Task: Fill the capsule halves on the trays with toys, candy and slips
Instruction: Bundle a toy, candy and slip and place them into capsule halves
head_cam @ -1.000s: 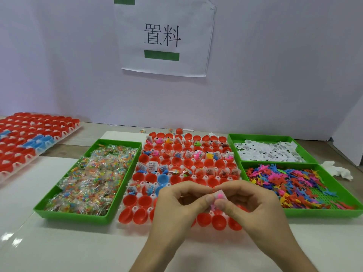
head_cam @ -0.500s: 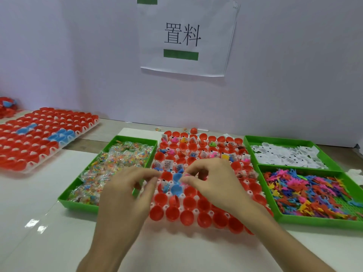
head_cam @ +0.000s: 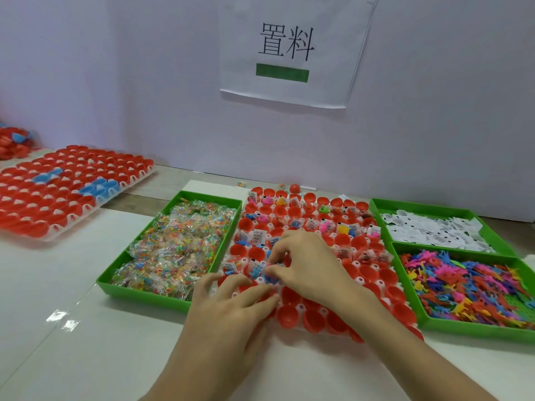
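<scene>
- Tray [head_cam: 381, 283]: sits in the centre of the table [head_cam: 72, 328], straight ahead of us, so both hands reach every row.
- Halves [head_cam: 287, 316]: red cups standing mouth-up in the tray. The far rows already hold toys and slips, and the nearest rows are bare. We judge the job about half done.
- Blue half [head_cam: 270, 280]: sits mid-tray at our fingertips and is the cup being loaded now.
- Right hand [head_cam: 307, 264]: fingertips are bunched down at the blue half. We cannot tell whether they pinch a piece or only press it in.
- Left hand [head_cam: 231, 308]: fingers lie straight and loose across the near cups, gripping nothing. We judge it is steadying the tray.
- Candy bin [head_cam: 144, 293]: touches the tray's left edge, within the left hand's reach.
- Slips bin [head_cam: 419, 206] and toys bin [head_cam: 469, 328]: stacked front to back just right of the tray, handy to the right hand.
- Second tray [head_cam: 127, 186]: lies far left, well apart, with its cups empty. We judge it is next in line.
</scene>
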`<state>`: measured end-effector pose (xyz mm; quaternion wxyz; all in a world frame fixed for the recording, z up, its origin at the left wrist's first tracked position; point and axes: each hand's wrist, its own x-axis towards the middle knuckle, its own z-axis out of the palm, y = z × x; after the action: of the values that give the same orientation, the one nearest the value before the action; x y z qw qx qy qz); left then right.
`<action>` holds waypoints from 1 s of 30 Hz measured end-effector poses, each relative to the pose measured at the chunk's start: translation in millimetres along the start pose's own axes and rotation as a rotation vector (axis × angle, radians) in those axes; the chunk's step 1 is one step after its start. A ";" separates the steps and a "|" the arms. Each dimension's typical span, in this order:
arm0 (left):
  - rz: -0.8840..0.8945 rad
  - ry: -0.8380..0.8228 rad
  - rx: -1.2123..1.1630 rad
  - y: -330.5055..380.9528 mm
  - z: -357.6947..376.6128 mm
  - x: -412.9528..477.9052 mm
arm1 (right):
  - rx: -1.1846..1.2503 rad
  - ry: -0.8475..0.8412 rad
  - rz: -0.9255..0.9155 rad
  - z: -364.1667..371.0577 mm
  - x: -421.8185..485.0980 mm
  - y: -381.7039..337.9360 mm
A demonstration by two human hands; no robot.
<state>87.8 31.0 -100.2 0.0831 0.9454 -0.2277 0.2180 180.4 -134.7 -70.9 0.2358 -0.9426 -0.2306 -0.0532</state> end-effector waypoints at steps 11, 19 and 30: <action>0.003 -0.152 0.034 -1.8 -12.1 -1.6 | 0.106 -0.087 0.041 -3.3 3.8 6.9; -0.014 -0.125 0.011 -0.1 -12.0 -0.8 | 0.096 -0.031 -0.001 -2.0 -1.8 3.6; -0.441 0.076 -0.137 -62.1 -34.3 22.0 | 0.196 0.313 0.142 -51.6 -16.5 45.9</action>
<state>121.6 86.0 -63.3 0.2012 0.9555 -0.0266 0.2141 187.3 -201.6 -48.1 0.3627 -0.9092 -0.1282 -0.1594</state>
